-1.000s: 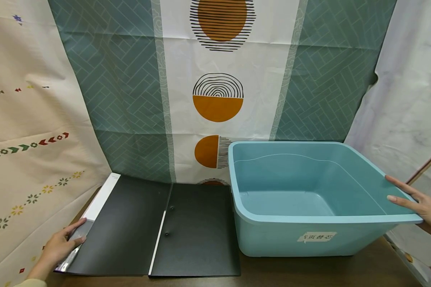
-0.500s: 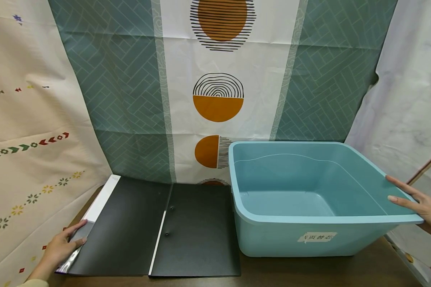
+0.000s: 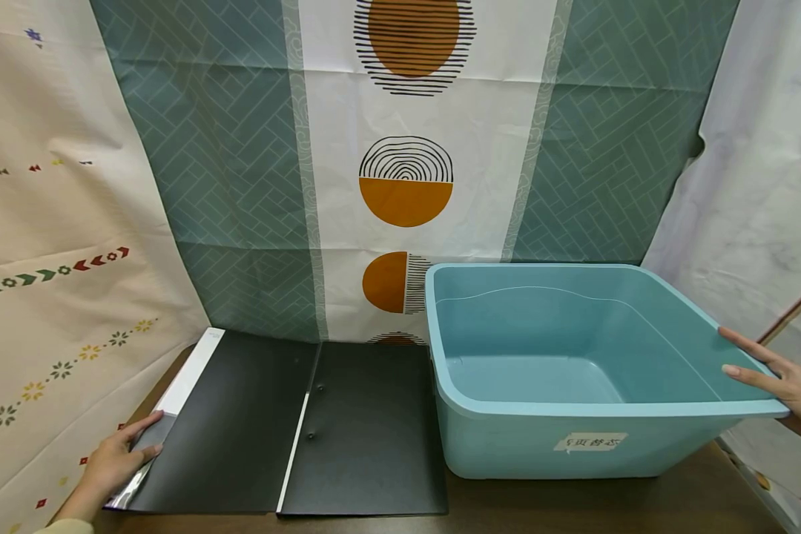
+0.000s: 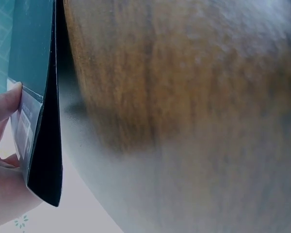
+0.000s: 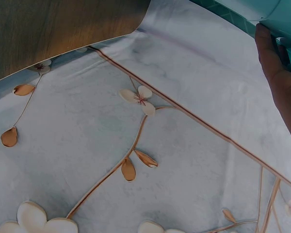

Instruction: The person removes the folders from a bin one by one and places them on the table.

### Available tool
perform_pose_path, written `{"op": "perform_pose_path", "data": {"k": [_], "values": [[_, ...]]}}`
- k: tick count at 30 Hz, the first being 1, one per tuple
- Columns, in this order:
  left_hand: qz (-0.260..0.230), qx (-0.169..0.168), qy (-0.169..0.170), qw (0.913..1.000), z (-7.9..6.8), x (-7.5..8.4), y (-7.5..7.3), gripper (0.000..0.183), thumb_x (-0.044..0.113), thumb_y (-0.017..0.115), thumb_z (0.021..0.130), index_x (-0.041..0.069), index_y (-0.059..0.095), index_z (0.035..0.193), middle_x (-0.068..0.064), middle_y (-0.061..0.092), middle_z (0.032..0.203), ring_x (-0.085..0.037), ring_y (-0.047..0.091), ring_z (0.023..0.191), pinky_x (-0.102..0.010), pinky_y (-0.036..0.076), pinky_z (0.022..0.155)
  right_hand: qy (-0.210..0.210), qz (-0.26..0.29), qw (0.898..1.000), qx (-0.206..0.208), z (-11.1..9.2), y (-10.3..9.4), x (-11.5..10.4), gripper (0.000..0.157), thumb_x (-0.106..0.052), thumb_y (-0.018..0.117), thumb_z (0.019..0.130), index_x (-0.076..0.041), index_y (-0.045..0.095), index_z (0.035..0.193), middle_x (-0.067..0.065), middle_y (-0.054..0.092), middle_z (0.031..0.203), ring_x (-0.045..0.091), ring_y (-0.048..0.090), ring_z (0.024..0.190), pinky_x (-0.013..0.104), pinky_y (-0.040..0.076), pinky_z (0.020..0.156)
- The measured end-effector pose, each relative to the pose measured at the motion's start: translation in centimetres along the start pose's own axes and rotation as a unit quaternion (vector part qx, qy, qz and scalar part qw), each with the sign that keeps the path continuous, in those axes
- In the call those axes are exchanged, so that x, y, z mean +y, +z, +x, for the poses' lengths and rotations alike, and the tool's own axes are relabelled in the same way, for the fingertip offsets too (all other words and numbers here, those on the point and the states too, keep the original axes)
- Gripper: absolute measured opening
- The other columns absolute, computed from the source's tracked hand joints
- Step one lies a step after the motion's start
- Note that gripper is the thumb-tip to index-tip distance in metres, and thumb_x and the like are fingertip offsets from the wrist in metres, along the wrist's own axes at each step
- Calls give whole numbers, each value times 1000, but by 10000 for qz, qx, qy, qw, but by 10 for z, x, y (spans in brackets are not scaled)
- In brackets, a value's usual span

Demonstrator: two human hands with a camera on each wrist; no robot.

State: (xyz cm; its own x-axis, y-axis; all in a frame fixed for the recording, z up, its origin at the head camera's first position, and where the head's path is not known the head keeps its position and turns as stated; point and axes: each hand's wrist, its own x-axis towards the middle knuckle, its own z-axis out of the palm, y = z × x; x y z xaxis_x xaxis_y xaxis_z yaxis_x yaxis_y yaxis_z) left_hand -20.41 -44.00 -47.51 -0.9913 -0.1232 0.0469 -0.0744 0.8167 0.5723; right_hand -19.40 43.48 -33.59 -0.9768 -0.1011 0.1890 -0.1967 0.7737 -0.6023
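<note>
A black folder [image 3: 367, 430] lies spread open on the table, its two panels meeting at a thin white line. Along its left edge runs a white and grey strip [image 3: 190, 378]. My left hand [image 3: 112, 460] pinches that edge; in the left wrist view the thumb [image 4: 7, 103] presses on the strip and other fingers are behind it. Right of the folder stands a large light-blue plastic tub [image 3: 507, 437], with nothing visible inside. My right hand [image 3: 797, 389] grips its right rim, with some fingers hidden. The right wrist view shows one finger [image 5: 274, 63] against the tub.
Brown tabletop [image 3: 541, 512] shows along the front. A patterned green and white cloth [image 3: 407, 111] hangs behind, touching the back of the work area. Beige cloth [image 3: 53, 297] on the left and marbled cloth [image 3: 774, 185] on the right close in the sides.
The folder's left panel has come down slightly at its left edge, and my left hand has shifted a little right and down with it. The right hand and tub stay put.
</note>
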Motion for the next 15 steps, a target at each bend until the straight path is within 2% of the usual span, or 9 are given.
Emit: {"op": "perform_pose_path", "data": {"k": [3,4,5,7,9,11,12,14,15], "values": [[57,34,33,10000,0,0,0,59,16,67,80,-5,42,129,-41,35,124,-60,38,107,-56,39,74,27,-8,10000,6,-1,0,2,69,-18,42,97,-32,-7,144,-35,-14,133,46,-24,126,75,-3,85],[78,42,49,9999,0,0,0,59,16,67,80,-5,42,129,-41,36,123,-60,38,107,-56,40,74,49,1,10000,-2,-2,0,3,69,-18,42,97,-32,-7,144,-31,-16,137,46,-25,126,75,-2,85],[98,48,60,9999,0,-1,0,59,16,67,80,-5,43,129,-41,36,123,-60,39,106,-55,40,73,56,7,10000,9,-2,0,3,69,-18,42,97,-33,-7,144,-35,-14,134,46,-24,126,75,-1,85],[136,83,94,9998,1,-1,1,58,16,67,79,-6,44,128,-41,37,122,-60,39,105,-55,40,72,108,-17,9999,26,-3,0,2,70,-19,42,97,-33,-7,144,-28,-18,139,48,-23,125,75,1,84],[160,105,116,9998,1,-2,1,57,16,67,79,-6,45,127,-41,38,121,-60,40,105,-54,40,72,119,-21,9999,20,-4,1,2,70,-19,42,97,-33,-8,144,-11,-23,146,51,-21,124,75,2,84],[163,127,120,9997,1,-2,1,57,16,67,79,-6,46,127,-41,38,121,-60,40,104,-54,40,71,141,-28,9999,53,-5,1,2,70,-18,43,97,-34,-7,144,-10,-23,146,52,-19,124,75,4,83],[168,139,122,9997,1,-3,1,56,16,67,78,-6,46,126,-41,38,121,-60,41,104,-53,41,71,126,-26,9999,53,-5,2,1,70,-18,42,97,-33,-7,144,-4,-23,147,54,-18,124,75,5,83],[168,150,124,9997,2,-3,2,56,16,67,78,-5,47,126,-41,38,120,-59,41,104,-53,41,70,116,-19,9999,59,-5,2,1,70,-18,42,97,-33,-7,144,-3,-23,148,55,-17,123,75,6,82],[175,146,125,9997,2,-4,2,56,16,67,78,-5,47,126,-41,38,120,-59,41,104,-52,41,70,127,-22,9999,72,-6,2,1,70,-18,42,97,-34,-7,144,-6,-23,147,55,-17,123,75,6,82]]}}
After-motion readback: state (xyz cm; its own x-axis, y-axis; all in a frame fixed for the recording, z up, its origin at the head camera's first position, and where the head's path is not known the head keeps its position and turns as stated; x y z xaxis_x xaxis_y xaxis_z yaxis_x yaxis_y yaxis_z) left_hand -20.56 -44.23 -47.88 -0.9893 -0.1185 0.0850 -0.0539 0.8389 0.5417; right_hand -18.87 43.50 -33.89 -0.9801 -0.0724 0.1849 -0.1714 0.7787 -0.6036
